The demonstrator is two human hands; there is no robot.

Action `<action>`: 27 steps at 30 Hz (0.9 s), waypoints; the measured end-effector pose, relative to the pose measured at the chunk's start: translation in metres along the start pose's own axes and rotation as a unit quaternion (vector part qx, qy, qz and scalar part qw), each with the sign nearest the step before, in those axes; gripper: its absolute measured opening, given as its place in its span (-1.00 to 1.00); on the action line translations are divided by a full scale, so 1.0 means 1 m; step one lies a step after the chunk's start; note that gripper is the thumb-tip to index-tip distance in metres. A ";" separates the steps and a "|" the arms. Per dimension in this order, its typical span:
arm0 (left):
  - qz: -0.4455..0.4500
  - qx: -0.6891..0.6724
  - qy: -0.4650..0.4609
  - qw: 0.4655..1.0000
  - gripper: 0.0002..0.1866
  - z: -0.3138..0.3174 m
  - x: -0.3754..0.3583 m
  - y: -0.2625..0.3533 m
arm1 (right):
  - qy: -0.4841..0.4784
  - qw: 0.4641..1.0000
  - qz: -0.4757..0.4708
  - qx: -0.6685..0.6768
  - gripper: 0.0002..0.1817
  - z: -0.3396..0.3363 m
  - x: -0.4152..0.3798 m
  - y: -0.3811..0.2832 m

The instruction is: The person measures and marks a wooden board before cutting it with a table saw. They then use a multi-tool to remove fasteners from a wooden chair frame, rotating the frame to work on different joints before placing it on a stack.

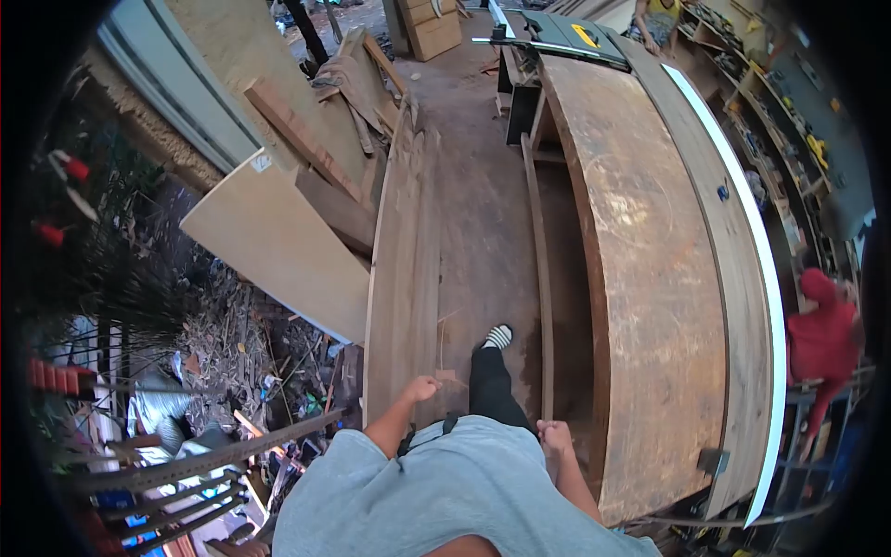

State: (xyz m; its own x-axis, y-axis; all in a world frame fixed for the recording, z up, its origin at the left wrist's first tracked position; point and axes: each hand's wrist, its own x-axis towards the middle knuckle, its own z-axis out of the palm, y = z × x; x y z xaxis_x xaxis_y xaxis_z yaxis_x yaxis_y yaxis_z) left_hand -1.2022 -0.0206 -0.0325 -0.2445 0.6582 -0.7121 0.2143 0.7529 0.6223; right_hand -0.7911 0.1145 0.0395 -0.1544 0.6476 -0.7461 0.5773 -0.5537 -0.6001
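My left hand (424, 388) hangs with curled fingers beside the long wooden boards (401, 251) that stand along the left side of the walkway. A small brown scrap (448, 375) shows just past its fingertips, apparently on the floor. Closed in a loose fist, my right hand (555, 436) is at my right side, near the lower wooden rail (543, 306) of the workbench. Nothing sticks out of either hand. The large worn wooden bench top (650, 269) lies to the right, with a grey-brown plank (719, 232) and a long white strip (766, 260) along its far side.
A table saw (571, 37) stands at the bench's far end. One person (657, 23) is beyond it; another in red (824, 330) is at the right. A pale panel (278, 237) leans at the left near debris. Tool shelves (770, 121) line the right wall.
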 end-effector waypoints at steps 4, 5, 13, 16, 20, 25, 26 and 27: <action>-0.019 0.024 0.021 0.999 -0.65 -0.032 0.062 0.036 | 0.000 0.985 -0.067 -0.162 -0.65 -0.014 0.077 -0.089; -0.025 -0.026 0.020 0.999 -0.66 -0.042 0.079 0.044 | 0.014 0.979 -0.097 -0.181 -0.65 -0.016 0.101 -0.121; -0.051 -0.086 0.136 0.986 -0.55 -0.177 0.190 0.167 | -0.028 0.947 -0.252 -0.195 -0.61 -0.027 0.293 -0.457; -0.044 -0.146 0.198 0.968 -0.55 -0.207 0.250 0.206 | -0.035 0.923 -0.305 -0.230 -0.56 -0.016 0.333 -0.569; -0.110 -0.058 0.177 0.976 -0.57 -0.241 0.283 0.287 | -0.041 0.921 -0.317 -0.222 -0.56 0.005 0.388 -0.648; -0.090 0.087 0.112 0.986 -0.55 -0.344 0.401 0.335 | -0.077 0.911 -0.306 -0.265 -0.67 0.023 0.473 -0.633; -0.091 0.086 0.110 0.986 -0.54 -0.374 0.422 0.353 | -0.085 0.901 -0.330 -0.269 -0.70 0.021 0.499 -0.606; -0.090 0.086 0.102 0.987 -0.53 -0.400 0.441 0.372 | -0.085 0.932 -0.222 -0.275 -0.73 0.018 0.507 -0.587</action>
State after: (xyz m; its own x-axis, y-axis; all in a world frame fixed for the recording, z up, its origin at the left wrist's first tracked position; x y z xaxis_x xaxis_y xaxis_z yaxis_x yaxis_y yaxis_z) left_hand -1.6089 0.5503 0.0151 -0.4739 0.5140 -0.7150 0.3039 0.8576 0.4150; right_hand -1.2227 0.7587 0.0088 -0.5734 0.6316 -0.5218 0.7423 0.1312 -0.6571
